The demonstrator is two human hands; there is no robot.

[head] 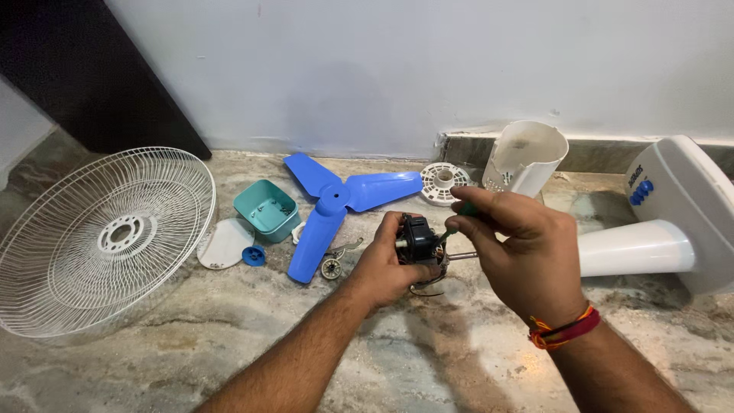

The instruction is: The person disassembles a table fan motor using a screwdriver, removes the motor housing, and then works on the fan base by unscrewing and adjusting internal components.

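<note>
Nearest the camera, 2 bare forearms are reaching out over a mottled marble floor (428, 359), the right wrist wearing a red and orange thread band (564, 330). The left hand (386, 264) is gripping a small black fan motor (419, 243) from below and behind, its fingers curled tight around the motor body and holding it just above the floor, between the 2 hands. The right hand (520, 248) is pinching a green-handled screwdriver (456, 219), fingers closed together on the handle, with the tip pointing down and left into the motor; a thin metal shaft is sticking out of the motor toward the right palm. Just beyond the left hand, a small round metal part (331, 268) is lying beside a blue 3-bladed fan propeller (336, 200). Left of the propeller, a teal square tub (267, 209), a blue cap (254, 255) and a white disc (225, 243) are sitting close together, and a white wire fan guard (99, 241) is lying well off to the left. To the right, the white fan stand and base (665, 226) is lying on its side. Farther back, near the wall, a white round vented plate (442, 183) is lying next to a white motor cover (524, 158).
</note>
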